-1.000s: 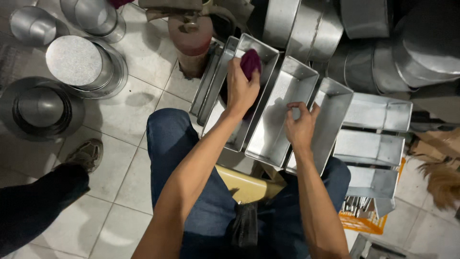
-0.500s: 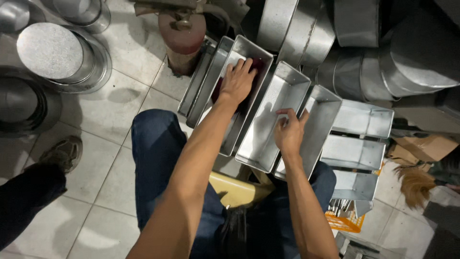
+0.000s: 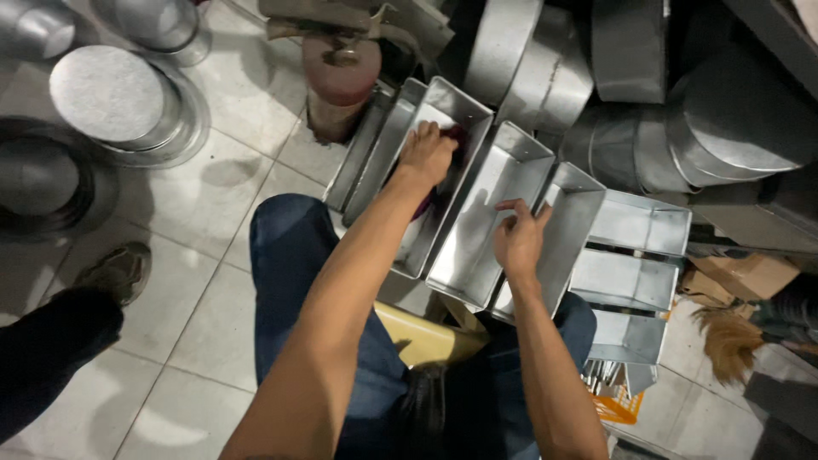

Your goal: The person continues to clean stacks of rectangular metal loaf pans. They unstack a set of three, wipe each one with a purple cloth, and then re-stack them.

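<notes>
Both hands [image 3: 426, 153] [image 3: 518, 243] grip metal trays [image 3: 490, 213].

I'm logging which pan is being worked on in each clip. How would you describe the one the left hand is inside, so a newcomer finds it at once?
Start at the row of rectangular metal pans leaning across the person's lap. The pan being wiped is next to the thin trays at the row's left end. It alone has the left hand inside, pressing a dark red cloth against its bottom; the right hand grips its neighbour's rim.

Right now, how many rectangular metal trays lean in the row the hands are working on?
4, maybe more hidden beneath. One at the far left; one under the left hand, which presses a dark red cloth inside; a middle one; one gripped by the right hand.
</notes>
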